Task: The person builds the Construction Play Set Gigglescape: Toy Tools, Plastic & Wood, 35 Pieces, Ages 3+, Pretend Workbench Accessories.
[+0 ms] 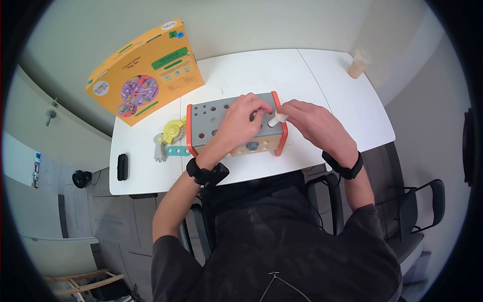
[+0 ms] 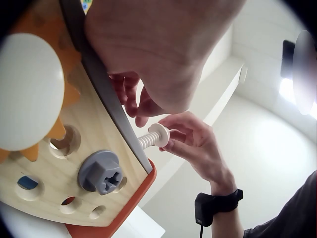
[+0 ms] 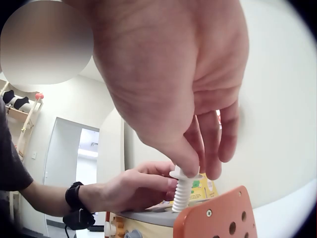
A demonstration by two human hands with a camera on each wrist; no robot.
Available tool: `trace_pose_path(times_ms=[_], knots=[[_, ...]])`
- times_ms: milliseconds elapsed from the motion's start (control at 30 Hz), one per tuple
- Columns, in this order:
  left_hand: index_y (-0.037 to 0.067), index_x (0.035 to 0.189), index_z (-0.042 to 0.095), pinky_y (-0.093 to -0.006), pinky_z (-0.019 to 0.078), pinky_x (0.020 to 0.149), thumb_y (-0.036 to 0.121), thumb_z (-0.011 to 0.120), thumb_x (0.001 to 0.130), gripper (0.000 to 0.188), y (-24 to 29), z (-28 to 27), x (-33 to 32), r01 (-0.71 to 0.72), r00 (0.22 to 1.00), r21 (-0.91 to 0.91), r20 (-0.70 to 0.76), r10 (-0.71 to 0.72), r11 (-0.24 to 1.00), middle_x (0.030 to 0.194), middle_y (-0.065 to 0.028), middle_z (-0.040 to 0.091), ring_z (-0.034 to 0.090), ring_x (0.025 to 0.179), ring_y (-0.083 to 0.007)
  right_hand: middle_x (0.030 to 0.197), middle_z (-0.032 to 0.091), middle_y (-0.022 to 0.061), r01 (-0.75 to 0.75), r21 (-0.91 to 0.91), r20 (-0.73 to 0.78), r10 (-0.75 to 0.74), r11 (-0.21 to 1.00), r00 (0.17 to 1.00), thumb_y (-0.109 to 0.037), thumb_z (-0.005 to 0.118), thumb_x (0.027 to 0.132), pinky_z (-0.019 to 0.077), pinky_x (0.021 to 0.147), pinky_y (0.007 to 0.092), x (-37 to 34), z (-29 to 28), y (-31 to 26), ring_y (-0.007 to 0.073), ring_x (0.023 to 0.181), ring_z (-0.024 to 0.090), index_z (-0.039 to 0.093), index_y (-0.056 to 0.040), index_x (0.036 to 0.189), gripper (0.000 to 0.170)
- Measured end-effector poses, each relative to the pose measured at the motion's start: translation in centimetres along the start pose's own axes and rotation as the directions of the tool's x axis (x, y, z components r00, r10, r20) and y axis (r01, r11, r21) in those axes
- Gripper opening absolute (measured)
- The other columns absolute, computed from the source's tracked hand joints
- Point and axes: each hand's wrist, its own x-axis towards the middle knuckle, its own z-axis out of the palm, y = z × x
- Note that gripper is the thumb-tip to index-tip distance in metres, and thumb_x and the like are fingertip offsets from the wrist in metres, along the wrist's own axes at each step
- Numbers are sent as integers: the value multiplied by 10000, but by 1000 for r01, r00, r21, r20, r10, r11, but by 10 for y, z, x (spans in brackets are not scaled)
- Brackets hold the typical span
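Note:
My right hand (image 1: 318,126) pinches the head of a white plastic toy screw (image 3: 182,194), its threaded shank pointing down at the grey top of the toy workbench (image 1: 201,121). The shank tilts over the right end of that top, near the red end panel (image 3: 214,214). Over the same top lies my left hand (image 1: 240,121), fingers loosely bent, with thumb and fingertips close beside the screw and nothing visible between them. Round holes dot the grey top. A grey bolt (image 2: 101,173) sits in the bench's wooden front.
Left of the bench lie a yellow toy saw (image 1: 173,131), a grey toy wrench (image 1: 159,147) and a teal strip with holes (image 1: 177,151). Behind them stands an orange box (image 1: 143,65). A black case (image 1: 122,167) lies at the table's left, a cup (image 1: 358,66) at the far right.

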Motion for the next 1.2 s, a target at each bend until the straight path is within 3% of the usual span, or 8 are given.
trace_pose_path(times_ms=[333,433,600,733,900,1000,1100,1200], knots=[[-5,1042,723,-360,468,679,41,600,961,154,8,-4,2,100,995,-32,-23,-101,994,879,-104,615,547,705,-220,950,694,140,89,-149,213,-56,985,975,15,651,896,573,758,424,30,-16,-10,333,875,724,653,-37,1154,264],[27,1065,730,-434,536,790,121,599,961,193,14,-12,1,156,985,26,66,-157,987,957,-133,665,667,845,-323,940,700,152,112,-168,224,-73,979,972,-13,649,912,569,756,430,35,-16,-11,334,872,727,662,-36,1128,217],[21,1103,701,-438,527,792,149,635,940,218,16,-13,-1,187,963,96,177,-201,978,945,-121,654,651,871,-328,860,709,151,97,-107,174,-77,990,982,-105,679,943,568,739,421,39,-18,-17,336,820,726,700,-24,1050,135],[0,1099,692,-384,505,798,184,700,924,254,4,-6,-4,137,976,70,160,-147,988,969,-107,653,605,848,-268,733,684,135,34,-266,253,36,963,967,-332,660,989,561,660,420,48,-9,-15,333,713,715,728,-37,952,305],[5,1115,709,-420,503,867,279,807,887,370,8,-5,-6,38,985,177,158,-66,984,975,-110,665,626,912,-288,647,649,118,-9,-373,368,158,928,916,-505,557,1024,549,594,412,56,4,-6,316,623,699,745,-85,902,476],[14,1124,716,-423,494,874,300,826,887,388,4,-3,-3,67,978,191,182,-102,979,970,-105,660,625,919,-294,709,676,127,-19,-309,327,125,951,937,-384,599,1028,560,617,402,51,-12,-16,308,675,715,727,-85,1008,326],[29,1139,720,-418,480,881,289,811,909,359,2,-6,0,101,961,153,240,-137,983,951,-99,645,624,902,-295,797,707,127,227,-217,178,-190,949,965,-249,637,1016,567,640,405,35,-12,-3,305,739,730,670,-74,1138,216],[62,1153,728,-394,440,932,322,770,940,339,1,-8,0,126,943,147,291,-164,981,974,-87,636,610,911,-280,792,662,141,308,-122,232,-275,943,933,-164,635,1044,544,690,452,36,-11,5,337,811,709,588,-85,1271,245]])
